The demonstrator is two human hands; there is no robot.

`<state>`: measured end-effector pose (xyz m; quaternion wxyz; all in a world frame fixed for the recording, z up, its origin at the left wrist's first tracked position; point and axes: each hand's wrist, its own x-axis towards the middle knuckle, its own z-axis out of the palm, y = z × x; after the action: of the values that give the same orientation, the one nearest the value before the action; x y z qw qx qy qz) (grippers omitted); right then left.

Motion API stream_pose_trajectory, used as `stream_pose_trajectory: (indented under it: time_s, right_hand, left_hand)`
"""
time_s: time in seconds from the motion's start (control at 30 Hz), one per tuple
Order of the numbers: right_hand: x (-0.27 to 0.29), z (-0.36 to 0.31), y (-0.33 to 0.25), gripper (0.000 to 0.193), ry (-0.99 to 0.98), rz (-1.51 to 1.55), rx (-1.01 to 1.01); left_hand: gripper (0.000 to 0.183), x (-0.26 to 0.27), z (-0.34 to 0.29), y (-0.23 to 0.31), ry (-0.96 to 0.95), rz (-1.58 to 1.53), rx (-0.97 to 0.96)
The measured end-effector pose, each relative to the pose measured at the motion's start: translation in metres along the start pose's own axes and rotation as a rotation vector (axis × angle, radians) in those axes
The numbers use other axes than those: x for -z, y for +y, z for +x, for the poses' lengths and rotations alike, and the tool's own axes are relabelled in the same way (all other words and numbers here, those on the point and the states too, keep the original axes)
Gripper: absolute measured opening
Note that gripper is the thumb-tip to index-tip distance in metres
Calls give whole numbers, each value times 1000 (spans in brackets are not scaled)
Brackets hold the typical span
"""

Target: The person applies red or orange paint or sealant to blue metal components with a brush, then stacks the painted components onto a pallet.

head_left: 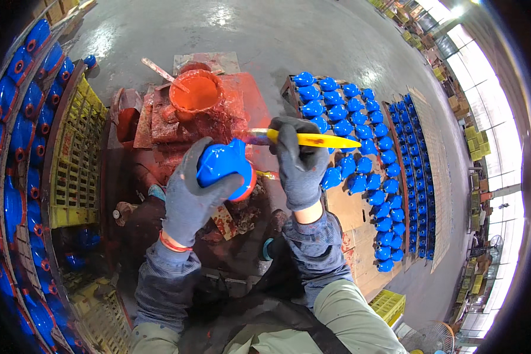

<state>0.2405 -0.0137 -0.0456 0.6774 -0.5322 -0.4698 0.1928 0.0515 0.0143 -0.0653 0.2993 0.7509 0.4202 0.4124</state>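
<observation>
My left hand [189, 203], in a grey glove, is wrapped around a glossy blue part [218, 164] with a short spout-like end and a red lower rim. In my right hand [300, 171], also gloved in grey, is a paintbrush [331, 141] with a yellow handle pointing right. Its dark, paint-stained bristle end points left, close by the blue part's spout; whether they touch I cannot tell. Beyond both hands stands a bucket [202, 108] of red-orange paint on a paint-caked stand [162, 121]. A stained stick [157, 69] leans in the bucket.
Right of me, rows of similar blue parts [366, 147] rest on a board [343, 206], with another filled rack [411, 177] beyond. A rack of blue parts [20, 135] and a yellow-green crate [76, 159] stand at left. A yellow crate [389, 305] sits at lower right.
</observation>
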Motion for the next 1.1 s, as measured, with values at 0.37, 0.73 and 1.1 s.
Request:
stream_pose_trajectory:
  time_s: [0.37, 0.73, 1.1]
  right_hand:
    - [-13, -11, 56, 40, -371, 1401, -600]
    - [19, 8, 69, 40, -209, 1396, -538]
    - [-3, -1, 6, 21, -8, 90, -162]
  left_hand:
    - [89, -27, -8, -21, -730, -2397, 470]
    - [90, 0, -3, -6, -488, -1982, 672]
    - [64, -22, -12, -10, -30, 243, -170]
